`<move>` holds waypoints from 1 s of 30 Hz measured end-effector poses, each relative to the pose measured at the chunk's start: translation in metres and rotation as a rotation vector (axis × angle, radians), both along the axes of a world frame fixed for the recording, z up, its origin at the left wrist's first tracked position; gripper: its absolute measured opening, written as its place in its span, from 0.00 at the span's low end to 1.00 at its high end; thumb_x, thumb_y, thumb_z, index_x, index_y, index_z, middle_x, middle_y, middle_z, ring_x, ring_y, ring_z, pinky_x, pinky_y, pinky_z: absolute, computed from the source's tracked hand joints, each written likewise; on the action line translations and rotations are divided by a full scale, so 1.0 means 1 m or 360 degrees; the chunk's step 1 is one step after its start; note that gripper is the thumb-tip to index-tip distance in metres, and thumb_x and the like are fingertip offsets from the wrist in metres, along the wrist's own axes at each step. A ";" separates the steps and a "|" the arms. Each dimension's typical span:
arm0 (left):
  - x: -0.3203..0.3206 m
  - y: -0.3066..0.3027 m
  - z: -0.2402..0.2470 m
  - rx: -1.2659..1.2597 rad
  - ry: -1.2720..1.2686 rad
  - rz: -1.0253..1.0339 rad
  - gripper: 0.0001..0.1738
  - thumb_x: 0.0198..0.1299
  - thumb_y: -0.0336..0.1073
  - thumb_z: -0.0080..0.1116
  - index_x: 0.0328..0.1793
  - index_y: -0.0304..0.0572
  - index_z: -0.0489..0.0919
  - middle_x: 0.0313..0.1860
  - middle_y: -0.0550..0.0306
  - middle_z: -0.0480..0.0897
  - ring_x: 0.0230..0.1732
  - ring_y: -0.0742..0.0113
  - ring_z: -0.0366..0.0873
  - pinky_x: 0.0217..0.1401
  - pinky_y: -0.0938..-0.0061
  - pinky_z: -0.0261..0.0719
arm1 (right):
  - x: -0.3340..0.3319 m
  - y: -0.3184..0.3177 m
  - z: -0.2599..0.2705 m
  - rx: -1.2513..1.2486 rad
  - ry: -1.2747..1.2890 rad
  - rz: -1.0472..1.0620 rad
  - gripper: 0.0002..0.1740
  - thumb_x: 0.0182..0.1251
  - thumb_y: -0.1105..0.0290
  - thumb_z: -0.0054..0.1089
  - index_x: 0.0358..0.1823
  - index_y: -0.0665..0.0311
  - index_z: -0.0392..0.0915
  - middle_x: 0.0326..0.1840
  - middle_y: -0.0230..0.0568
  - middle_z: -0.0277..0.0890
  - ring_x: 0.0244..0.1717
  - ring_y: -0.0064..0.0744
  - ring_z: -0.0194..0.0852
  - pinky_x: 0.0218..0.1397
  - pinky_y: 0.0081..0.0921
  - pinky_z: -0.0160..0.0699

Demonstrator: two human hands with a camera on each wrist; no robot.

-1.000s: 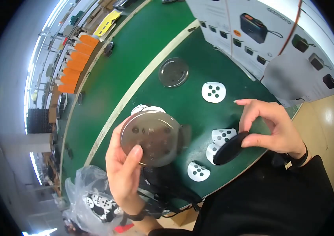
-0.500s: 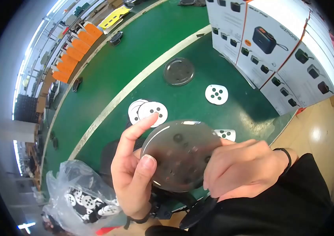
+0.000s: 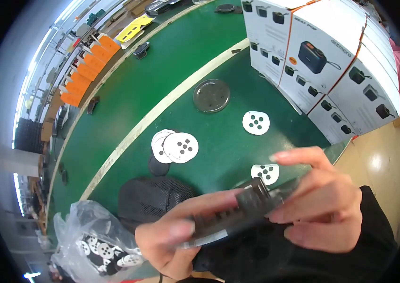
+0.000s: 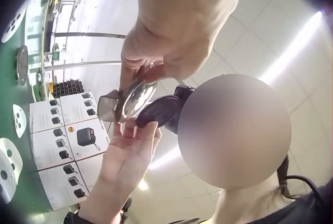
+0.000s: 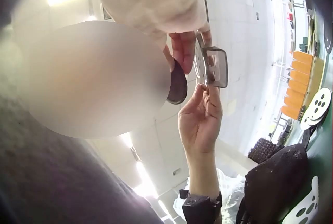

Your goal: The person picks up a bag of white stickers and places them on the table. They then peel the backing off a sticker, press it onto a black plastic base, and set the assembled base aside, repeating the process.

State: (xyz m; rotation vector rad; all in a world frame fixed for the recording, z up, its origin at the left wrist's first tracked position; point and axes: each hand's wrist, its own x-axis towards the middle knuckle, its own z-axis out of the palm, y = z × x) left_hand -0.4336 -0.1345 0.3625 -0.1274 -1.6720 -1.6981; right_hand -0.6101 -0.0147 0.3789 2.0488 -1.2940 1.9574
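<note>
Left hand [image 3: 164, 240] grips clear lid [image 3: 230, 212], edge-on above tabletop [image 3: 129, 94]. Right hand [image 3: 325, 212] pinches black disc [image 5: 177, 86] against it. Likely mating step; next move calls for centring disc squarely.

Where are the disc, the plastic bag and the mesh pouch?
disc [image 3: 230, 214]: head view, middle of its dark edge
plastic bag [image 3: 83, 221]: head view, clear upper side
mesh pouch [image 3: 153, 195]: head view, top middle

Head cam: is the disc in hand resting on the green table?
No, the left hand and right hand hold the disc edge-on, off the green table.
</note>
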 end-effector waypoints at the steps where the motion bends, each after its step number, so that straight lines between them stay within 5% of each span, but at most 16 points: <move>1: 0.012 -0.014 -0.017 -0.0063 -0.0010 -0.0112 0.27 0.61 0.36 0.46 0.65 0.36 0.57 0.56 0.24 0.67 0.56 0.40 0.71 0.54 0.49 0.71 | 0.006 0.003 0.000 -0.0030 0.0034 -0.0121 0.12 0.46 0.80 0.59 0.31 0.56 0.71 0.29 0.37 0.71 0.22 0.30 0.70 0.49 0.55 0.69; 5: 0.012 -0.021 -0.019 -0.0136 0.0021 -0.0255 0.22 0.64 0.41 0.43 0.59 0.39 0.58 0.53 0.23 0.68 0.53 0.35 0.71 0.51 0.47 0.74 | 0.016 0.006 0.003 -0.0068 0.0030 -0.0372 0.12 0.40 0.78 0.59 0.28 0.54 0.74 0.26 0.31 0.71 0.20 0.26 0.67 0.43 0.45 0.70; 7: -0.015 0.001 0.011 -0.0085 0.0071 -0.0179 0.13 0.66 0.38 0.42 0.53 0.43 0.60 0.48 0.18 0.69 0.50 0.30 0.72 0.49 0.49 0.76 | 0.031 -0.002 0.005 -0.0276 -0.0406 -0.0353 0.18 0.30 0.89 0.56 0.29 0.68 0.71 0.29 0.43 0.71 0.21 0.34 0.69 0.44 0.53 0.74; 11: -0.014 0.002 0.031 -0.0128 -0.0150 -0.0236 0.12 0.67 0.43 0.37 0.53 0.51 0.61 0.48 0.20 0.69 0.51 0.29 0.70 0.51 0.47 0.74 | 0.032 -0.002 0.005 -0.0280 -0.0404 -0.0403 0.19 0.29 0.88 0.56 0.30 0.66 0.72 0.30 0.43 0.71 0.20 0.33 0.68 0.46 0.54 0.73; 16: -0.006 0.002 0.029 -0.0193 -0.0230 -0.0193 0.13 0.67 0.44 0.37 0.54 0.54 0.60 0.49 0.22 0.69 0.51 0.30 0.70 0.52 0.47 0.74 | -0.007 0.003 0.013 -0.0233 0.0518 -0.0204 0.19 0.28 0.87 0.56 0.29 0.65 0.72 0.29 0.42 0.70 0.20 0.32 0.67 0.46 0.53 0.73; 20: -0.005 0.008 0.027 -0.0176 -0.0242 -0.0146 0.13 0.67 0.45 0.37 0.55 0.56 0.60 0.50 0.23 0.69 0.51 0.30 0.69 0.52 0.47 0.73 | 0.026 -0.002 0.005 -0.0340 -0.0187 -0.0354 0.19 0.27 0.85 0.56 0.28 0.63 0.74 0.27 0.41 0.71 0.20 0.33 0.67 0.46 0.54 0.72; 22: -0.005 0.013 0.026 -0.0158 -0.0249 -0.0090 0.14 0.67 0.46 0.37 0.56 0.57 0.60 0.50 0.23 0.69 0.51 0.30 0.69 0.53 0.47 0.73 | 0.028 0.002 0.017 -0.0041 -0.0267 -0.0372 0.18 0.27 0.84 0.57 0.27 0.62 0.74 0.27 0.41 0.72 0.20 0.33 0.68 0.46 0.54 0.71; 25: 0.003 0.003 0.027 -0.0276 -0.0316 -0.0120 0.17 0.66 0.46 0.41 0.60 0.63 0.58 0.51 0.27 0.69 0.51 0.32 0.69 0.54 0.47 0.72 | 0.008 0.017 0.055 0.0549 0.0171 -0.0294 0.17 0.27 0.82 0.57 0.27 0.62 0.74 0.27 0.41 0.73 0.21 0.33 0.69 0.45 0.54 0.71; 30: 0.009 -0.004 0.027 -0.0430 -0.0333 -0.0144 0.19 0.65 0.44 0.44 0.60 0.65 0.57 0.51 0.27 0.70 0.49 0.32 0.70 0.52 0.47 0.73 | 0.002 0.010 0.027 0.0036 0.0292 -0.0180 0.17 0.25 0.81 0.57 0.25 0.63 0.74 0.27 0.41 0.74 0.21 0.33 0.70 0.40 0.53 0.73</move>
